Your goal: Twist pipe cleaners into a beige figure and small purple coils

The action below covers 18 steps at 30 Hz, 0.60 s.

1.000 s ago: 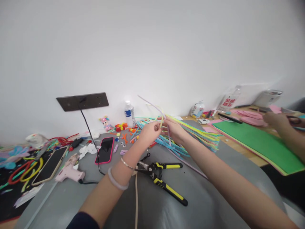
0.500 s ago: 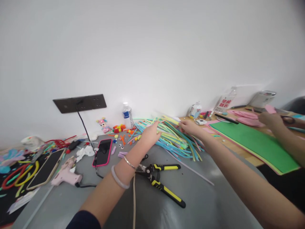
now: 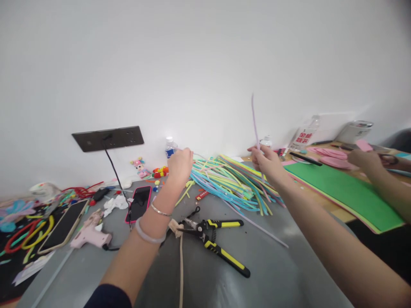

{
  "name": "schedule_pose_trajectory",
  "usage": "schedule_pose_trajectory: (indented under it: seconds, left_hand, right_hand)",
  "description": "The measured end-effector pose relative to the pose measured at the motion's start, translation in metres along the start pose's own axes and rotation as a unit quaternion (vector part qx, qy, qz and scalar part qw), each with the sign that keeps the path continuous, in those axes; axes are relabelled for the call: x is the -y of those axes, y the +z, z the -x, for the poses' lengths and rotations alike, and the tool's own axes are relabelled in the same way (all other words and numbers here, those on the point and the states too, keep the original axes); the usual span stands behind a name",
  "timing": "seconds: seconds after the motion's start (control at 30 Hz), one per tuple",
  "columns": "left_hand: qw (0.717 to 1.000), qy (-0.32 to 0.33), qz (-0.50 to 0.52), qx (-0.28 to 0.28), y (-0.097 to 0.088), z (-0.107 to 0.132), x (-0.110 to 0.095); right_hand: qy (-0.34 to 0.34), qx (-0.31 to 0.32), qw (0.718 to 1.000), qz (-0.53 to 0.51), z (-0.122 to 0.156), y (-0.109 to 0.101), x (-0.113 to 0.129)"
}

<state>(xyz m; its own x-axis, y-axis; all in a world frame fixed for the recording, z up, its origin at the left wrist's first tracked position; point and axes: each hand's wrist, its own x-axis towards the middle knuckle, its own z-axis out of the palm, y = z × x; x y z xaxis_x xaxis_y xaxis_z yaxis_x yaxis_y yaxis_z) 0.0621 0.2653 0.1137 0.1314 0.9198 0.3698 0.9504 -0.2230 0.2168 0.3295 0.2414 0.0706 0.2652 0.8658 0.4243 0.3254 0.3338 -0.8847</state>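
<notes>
Got a lilac pipe cleaner pinched in the right hand, with the fingers clamped on it low down and most of its length sticking up against the white wall. Holding the left hand up as well, curled right in front of the water bottle and covering its lower part. Can't tell about the left fingers, honestly: turned away from the camera, so no saying whether clamped on anything or not.

Got a big messy pile of pipe cleaners spread on the gray bench between the hands, mostly blue, yellow and green. Can also see a loose lilac strand running out from its near edge, plus a bent yellow-green piece just below the left hand.

Closer in, got yellow-and-black wire strippers lying with handles spread, right by a beige cord. Over to the left, keeping a pink-cased phone and a pink glue gun. Way off right, can spot green sheets and another person's hand next to a pink piece.
</notes>
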Motion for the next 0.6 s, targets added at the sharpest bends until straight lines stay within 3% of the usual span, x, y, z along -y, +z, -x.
schedule_pose_trajectory:
  seconds: [0.1,0.23,0.33,0.4,0.43,0.5,0.6]
  left_hand:
    - [0.997,0.004,0.028,-0.067,-0.035,0.002,0.008]
    - [0.969,0.024,0.162,-0.184,-0.079,0.017,0.036]
    - [0.929,0.026,0.299,-0.216,-0.095,0.03,0.065]
    - [0.898,0.004,0.393,-0.196,-0.09,0.034,0.079]
    - [0.886,-0.01,0.436,-0.158,-0.082,0.035,0.084]
    - [0.866,-0.042,0.496,-0.054,-0.056,0.036,0.085]
    - [0.837,-0.081,0.534,0.085,-0.009,0.035,0.07]
  right_hand:
    - [0.086,0.059,0.978,-0.181,0.008,0.015,0.015]
    - [0.18,0.156,0.918,-0.318,0.016,0.03,0.032]
    - [0.194,0.138,0.877,-0.417,0.02,0.041,0.04]
    - [0.179,0.099,0.852,-0.482,0.023,0.05,0.045]
    - [0.171,0.078,0.841,-0.508,0.025,0.055,0.048]
    - [0.158,0.033,0.823,-0.545,0.029,0.063,0.055]
    - [0.157,-0.034,0.813,-0.56,0.036,0.072,0.065]
